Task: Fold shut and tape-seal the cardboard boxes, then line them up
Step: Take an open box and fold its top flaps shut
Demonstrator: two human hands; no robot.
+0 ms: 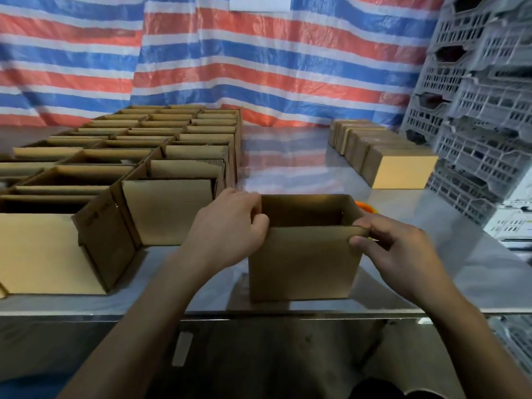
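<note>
A small open cardboard box [302,266] stands near the front edge of the steel table [431,272], its top flaps up. My left hand [230,228] grips the box's upper left corner, fingers curled over the rim. My right hand [394,249] pinches the near flap at the upper right corner. To the left, several open boxes [172,156] stand packed in rows. At the back right, a line of closed boxes [383,156] rests on the table.
An orange object [367,208], partly hidden, lies just behind the held box. Stacked grey plastic crates [475,110] rise at the right. A striped red, white and blue tarp [230,59] hangs behind the table.
</note>
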